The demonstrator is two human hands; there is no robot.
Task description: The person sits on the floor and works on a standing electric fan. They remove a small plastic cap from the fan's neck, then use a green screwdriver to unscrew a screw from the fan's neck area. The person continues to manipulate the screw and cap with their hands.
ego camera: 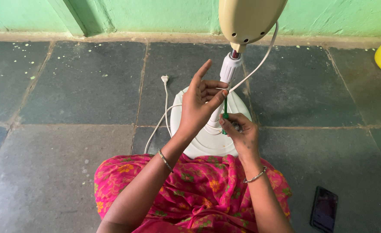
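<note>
Right hand point(238, 133) fingers pinch a green screwdriver point(225, 113); left hand point(201, 103) fingers spread loose beside it.

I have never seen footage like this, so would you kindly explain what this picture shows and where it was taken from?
One camera, worn on a person's head, looks down at their bare hands. They sit on a grey stone floor before a white pedestal fan: round base, pole collar, cream housing. The left hand touches the pole, fingers spread. The right hand holds a thin green tool, probably a screwdriver. A white cord ends in a plug; a dark phone lies at right.
</note>
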